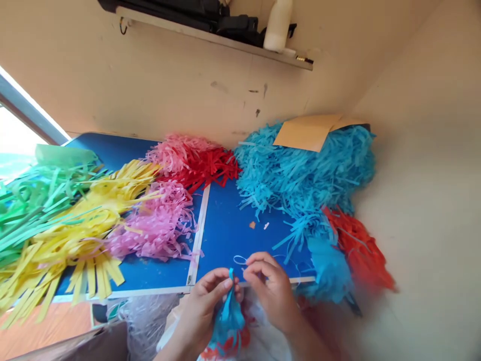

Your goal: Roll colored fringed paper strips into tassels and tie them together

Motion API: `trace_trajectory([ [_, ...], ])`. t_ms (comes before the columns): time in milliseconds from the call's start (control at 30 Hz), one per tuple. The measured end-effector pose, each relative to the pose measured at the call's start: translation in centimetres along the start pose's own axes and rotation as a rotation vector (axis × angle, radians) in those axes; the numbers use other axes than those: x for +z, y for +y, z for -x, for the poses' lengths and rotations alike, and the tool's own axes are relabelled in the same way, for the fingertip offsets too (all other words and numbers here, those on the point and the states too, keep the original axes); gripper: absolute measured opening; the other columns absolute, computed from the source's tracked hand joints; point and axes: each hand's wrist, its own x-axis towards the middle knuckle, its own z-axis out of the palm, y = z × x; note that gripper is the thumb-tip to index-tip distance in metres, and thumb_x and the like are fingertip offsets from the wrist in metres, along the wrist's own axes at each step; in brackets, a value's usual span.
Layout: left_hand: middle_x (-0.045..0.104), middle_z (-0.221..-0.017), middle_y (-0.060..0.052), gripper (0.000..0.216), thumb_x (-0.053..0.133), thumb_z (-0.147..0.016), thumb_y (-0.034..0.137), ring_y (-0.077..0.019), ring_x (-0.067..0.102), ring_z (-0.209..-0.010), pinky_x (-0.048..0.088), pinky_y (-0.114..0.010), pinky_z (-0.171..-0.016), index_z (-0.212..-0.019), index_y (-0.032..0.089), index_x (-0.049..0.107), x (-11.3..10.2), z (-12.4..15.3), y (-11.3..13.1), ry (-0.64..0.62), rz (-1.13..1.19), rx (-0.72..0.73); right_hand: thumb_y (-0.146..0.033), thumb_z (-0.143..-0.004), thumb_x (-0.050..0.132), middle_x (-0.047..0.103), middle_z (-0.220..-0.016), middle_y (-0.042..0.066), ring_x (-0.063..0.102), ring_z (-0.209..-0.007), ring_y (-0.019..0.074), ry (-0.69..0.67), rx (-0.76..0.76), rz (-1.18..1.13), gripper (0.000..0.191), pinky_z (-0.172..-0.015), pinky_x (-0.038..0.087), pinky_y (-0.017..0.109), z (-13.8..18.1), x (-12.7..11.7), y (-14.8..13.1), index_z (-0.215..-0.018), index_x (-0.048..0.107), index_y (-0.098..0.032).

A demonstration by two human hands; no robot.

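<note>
At the table (225, 235) edge, left hand (201, 301) fingers clamp a blue tassel (229, 316); right hand (272, 291) fingers pinch its top.

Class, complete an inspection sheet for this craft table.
Surface: blue table, pale seam.
Job's things: blue tassel, held at the table's near edge; thin white loop by its tip.
Clutter: green fringe, yellow fringe, pink fringe, red fringe, blue fringe, orange fringe; brown card on the blue fringe.
Hands: left hand and right hand both pinch the tassel's top.
Cables: nothing seen.
Surroundings: cream wall, shelf with white bottle, window at left.
</note>
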Motion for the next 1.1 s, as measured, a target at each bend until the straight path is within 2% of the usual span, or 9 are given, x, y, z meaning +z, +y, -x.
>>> trace_trajectory([
  [133,0.070,-0.062,0.000,0.041,0.092,-0.053,0.032,-0.0125,0.064,-0.055,0.051,-0.022,-0.054,-0.081,0.015,0.067,0.1,0.0,-0.2,0.027,-0.046,0.059,-0.022,-0.089,0.058,0.069,-0.075,-0.001,0.069,-0.069,0.0162,-0.134,0.168,-0.148,0.006,-0.065,0.053,0.024,0.6,0.0,-0.4,-0.094,0.062,-0.021],
  [233,0.071,-0.063,-0.001,0.043,0.093,-0.053,0.032,-0.0142,0.066,-0.056,0.052,-0.024,-0.056,-0.083,0.015,0.067,0.1,0.0,-0.3,0.028,-0.056,0.055,-0.020,-0.088,0.058,0.070,-0.074,-0.001,0.069,-0.069,0.0172,-0.137,0.194,-0.152,0.013,-0.066,0.053,0.026,0.9,0.2,-0.5,-0.100,0.055,-0.021],
  [533,0.071,-0.065,0.000,0.044,0.093,-0.053,0.034,-0.0103,0.062,-0.052,0.051,-0.021,-0.054,-0.084,0.015,0.069,-0.1,-0.2,-0.2,0.041,-0.088,0.041,-0.020,-0.089,0.054,0.070,-0.075,-0.001,0.068,-0.070,0.0170,-0.186,0.177,-0.108,0.009,-0.066,0.050,0.027,1.3,0.1,-1.0,-0.094,0.048,-0.023],
  [767,0.071,-0.069,0.000,0.044,0.092,-0.054,0.040,-0.0119,0.063,-0.057,0.051,-0.023,-0.056,-0.084,0.016,0.069,-0.6,-0.2,-0.6,0.033,-0.170,0.074,-0.023,-0.088,0.056,0.068,-0.075,-0.002,0.067,-0.066,0.0162,-0.207,0.243,-0.187,0.009,-0.062,0.050,0.026,1.1,0.2,-0.7,-0.092,0.047,-0.023],
  [967,0.070,-0.075,-0.001,0.035,0.084,-0.065,0.042,-0.0160,0.067,-0.070,0.053,-0.024,-0.063,-0.081,0.018,0.064,-0.9,0.1,-0.4,0.021,-0.503,0.323,-0.024,-0.082,0.061,0.064,-0.070,-0.004,0.064,-0.060,0.0150,-0.227,0.338,-0.294,0.016,-0.057,0.048,0.024,0.7,0.0,0.0,-0.092,0.049,-0.022],
  [1033,0.070,-0.075,-0.001,0.028,0.077,-0.072,0.043,-0.0181,0.069,-0.070,0.055,-0.027,-0.064,-0.081,0.020,0.061,-1.0,0.3,-0.6,0.023,-0.665,0.415,-0.025,-0.079,0.065,0.064,-0.071,-0.004,0.064,-0.060,0.0153,-0.255,0.353,-0.300,0.022,-0.057,0.048,0.024,0.8,0.0,0.2,-0.096,0.051,-0.022],
  [1100,0.071,-0.074,-0.001,0.020,0.071,-0.077,0.040,-0.0191,0.070,-0.069,0.055,-0.028,-0.064,-0.081,0.022,0.062,-1.4,0.5,-0.9,0.054,-0.890,0.562,-0.027,-0.081,0.066,0.065,-0.072,-0.003,0.063,-0.062,0.0157,-0.276,0.308,-0.219,0.018,-0.059,0.048,0.025,1.0,0.2,0.4,-0.096,0.056,-0.022],
])
